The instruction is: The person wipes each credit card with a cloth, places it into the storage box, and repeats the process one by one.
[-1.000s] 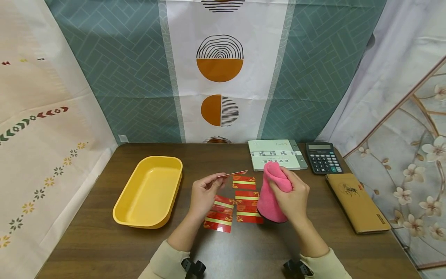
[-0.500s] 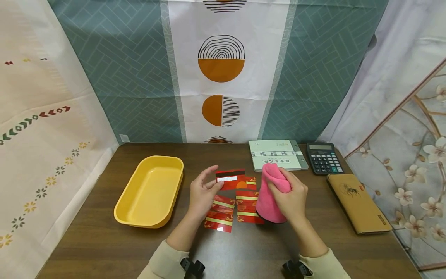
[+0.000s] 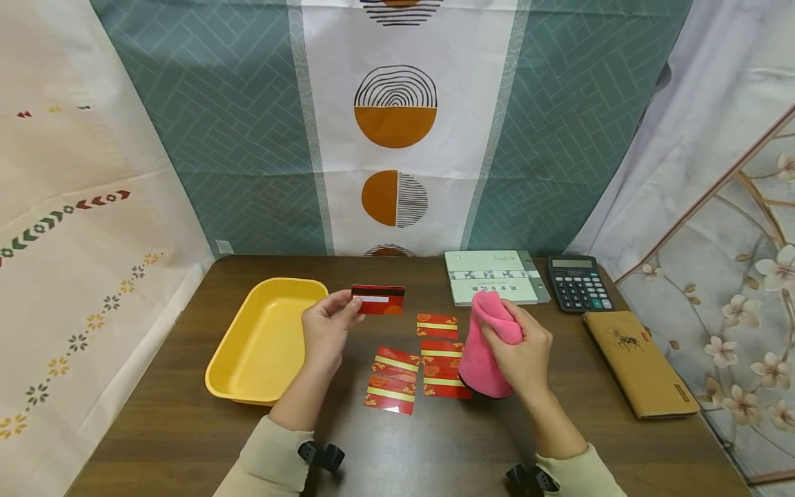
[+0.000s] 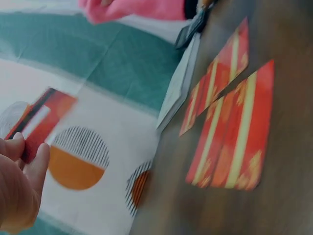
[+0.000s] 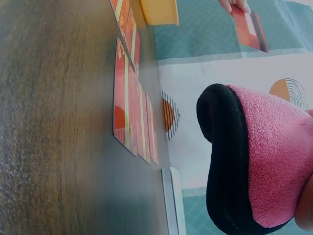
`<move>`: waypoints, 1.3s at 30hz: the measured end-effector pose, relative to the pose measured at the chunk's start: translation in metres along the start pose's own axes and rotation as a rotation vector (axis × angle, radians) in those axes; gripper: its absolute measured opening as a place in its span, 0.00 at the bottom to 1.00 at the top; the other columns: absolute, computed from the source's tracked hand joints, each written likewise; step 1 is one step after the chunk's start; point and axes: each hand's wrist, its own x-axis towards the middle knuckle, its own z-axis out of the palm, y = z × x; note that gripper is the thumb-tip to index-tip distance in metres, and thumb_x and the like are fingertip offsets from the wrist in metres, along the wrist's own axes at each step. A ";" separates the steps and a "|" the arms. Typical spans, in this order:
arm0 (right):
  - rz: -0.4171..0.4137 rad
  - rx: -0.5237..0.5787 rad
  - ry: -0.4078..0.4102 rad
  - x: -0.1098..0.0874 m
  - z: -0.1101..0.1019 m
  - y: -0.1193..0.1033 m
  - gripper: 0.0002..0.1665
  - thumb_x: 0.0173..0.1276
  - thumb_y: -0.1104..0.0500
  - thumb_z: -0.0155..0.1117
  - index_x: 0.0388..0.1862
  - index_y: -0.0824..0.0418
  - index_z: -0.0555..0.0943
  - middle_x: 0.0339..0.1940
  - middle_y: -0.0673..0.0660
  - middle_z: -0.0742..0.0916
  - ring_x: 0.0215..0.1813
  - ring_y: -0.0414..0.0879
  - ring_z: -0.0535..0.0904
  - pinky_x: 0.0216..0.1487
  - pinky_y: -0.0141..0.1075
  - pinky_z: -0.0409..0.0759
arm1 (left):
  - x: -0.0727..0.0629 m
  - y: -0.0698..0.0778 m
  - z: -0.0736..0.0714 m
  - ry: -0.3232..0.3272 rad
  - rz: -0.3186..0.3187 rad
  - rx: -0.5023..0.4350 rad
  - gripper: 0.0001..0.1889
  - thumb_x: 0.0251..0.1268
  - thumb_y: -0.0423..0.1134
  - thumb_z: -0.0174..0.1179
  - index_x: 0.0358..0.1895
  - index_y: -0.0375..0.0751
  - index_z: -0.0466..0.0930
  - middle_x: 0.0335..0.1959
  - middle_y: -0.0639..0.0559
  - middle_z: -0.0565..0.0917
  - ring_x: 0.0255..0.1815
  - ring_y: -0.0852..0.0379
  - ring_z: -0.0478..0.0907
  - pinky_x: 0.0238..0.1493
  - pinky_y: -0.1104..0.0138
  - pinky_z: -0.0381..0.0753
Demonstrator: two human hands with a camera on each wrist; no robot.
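Observation:
Between thumb and fingers, my left hand [image 3: 327, 333] pinches a red card [image 3: 391, 301] by its left end, above the table near the yellow tray. The card's dark stripe and white strip face me. In the left wrist view the same card [image 4: 46, 120] is slightly blurred. My right hand [image 3: 526, 348] grips a folded pink cloth [image 3: 484, 359] with a black edge, seen close in the right wrist view as a cloth [image 5: 274, 156]. Several red cards with pale gold bands lie on the table between the hands, in a left column [image 3: 390, 395] and a right column [image 3: 442, 348].
The yellow tray [image 3: 217, 376] stands at the left, partly behind my left hand. At the back right lie a pale green booklet [image 3: 487, 269] and a black calculator [image 3: 577, 283]. A tan notebook [image 3: 640, 362] rests at the right edge of the brown table [image 3: 422, 455].
My left hand has turned the card from edge-on to show its striped side, then moved it left and slightly up toward the tray. The right hand with the cloth has hardly moved.

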 end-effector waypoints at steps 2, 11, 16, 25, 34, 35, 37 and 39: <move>0.009 0.001 -0.004 -0.001 0.000 0.000 0.28 0.52 0.67 0.81 0.54 0.64 0.86 0.46 0.62 0.90 0.40 0.50 0.84 0.40 0.15 0.77 | 0.006 0.005 -0.009 0.033 0.001 0.008 0.13 0.61 0.28 0.70 0.48 0.26 0.85 0.34 0.50 0.86 0.32 0.60 0.87 0.37 0.64 0.89; 0.043 -0.002 -0.011 -0.001 0.000 0.001 0.29 0.53 0.67 0.81 0.56 0.64 0.85 0.48 0.62 0.89 0.41 0.51 0.84 0.41 0.14 0.77 | 0.035 0.020 -0.051 0.057 -0.057 -0.008 0.17 0.67 0.25 0.64 0.58 0.25 0.80 0.39 0.53 0.85 0.37 0.62 0.87 0.46 0.63 0.87; 0.049 0.001 -0.021 -0.001 0.001 0.002 0.29 0.54 0.66 0.80 0.56 0.64 0.85 0.48 0.62 0.89 0.41 0.50 0.84 0.41 0.15 0.77 | 0.052 0.024 -0.074 0.087 -0.070 -0.016 0.17 0.67 0.25 0.64 0.58 0.22 0.79 0.37 0.55 0.85 0.39 0.64 0.86 0.45 0.65 0.87; 0.069 0.009 -0.034 -0.002 0.002 0.004 0.29 0.55 0.66 0.80 0.57 0.63 0.85 0.49 0.60 0.89 0.41 0.45 0.83 0.40 0.16 0.79 | 0.073 0.008 -0.120 0.183 -0.150 -0.013 0.21 0.69 0.23 0.60 0.63 0.20 0.74 0.33 0.56 0.83 0.36 0.66 0.84 0.46 0.63 0.86; 0.069 0.016 -0.044 -0.004 0.005 0.010 0.29 0.54 0.65 0.81 0.57 0.61 0.86 0.48 0.58 0.90 0.40 0.38 0.82 0.40 0.17 0.79 | 0.078 -0.015 -0.138 0.052 -0.259 0.171 0.21 0.73 0.25 0.57 0.66 0.19 0.70 0.42 0.45 0.82 0.36 0.67 0.83 0.46 0.68 0.87; 0.071 0.016 -0.046 -0.005 0.005 0.010 0.29 0.54 0.65 0.81 0.57 0.61 0.86 0.48 0.58 0.90 0.40 0.39 0.82 0.40 0.17 0.80 | 0.078 -0.017 -0.138 0.041 -0.263 0.195 0.22 0.73 0.25 0.57 0.66 0.19 0.70 0.45 0.42 0.81 0.35 0.67 0.83 0.45 0.68 0.87; 0.071 0.014 -0.050 -0.005 0.005 0.010 0.29 0.54 0.64 0.82 0.57 0.61 0.86 0.48 0.58 0.90 0.40 0.41 0.83 0.40 0.17 0.80 | 0.078 -0.020 -0.140 0.012 -0.272 0.242 0.21 0.73 0.25 0.56 0.66 0.19 0.70 0.52 0.34 0.79 0.36 0.66 0.83 0.45 0.69 0.87; 0.068 0.012 -0.054 -0.004 0.005 0.010 0.29 0.54 0.64 0.82 0.57 0.61 0.86 0.48 0.58 0.90 0.40 0.43 0.83 0.40 0.17 0.80 | 0.078 -0.024 -0.141 -0.015 -0.276 0.297 0.21 0.74 0.25 0.55 0.66 0.18 0.70 0.58 0.28 0.77 0.37 0.66 0.82 0.45 0.69 0.87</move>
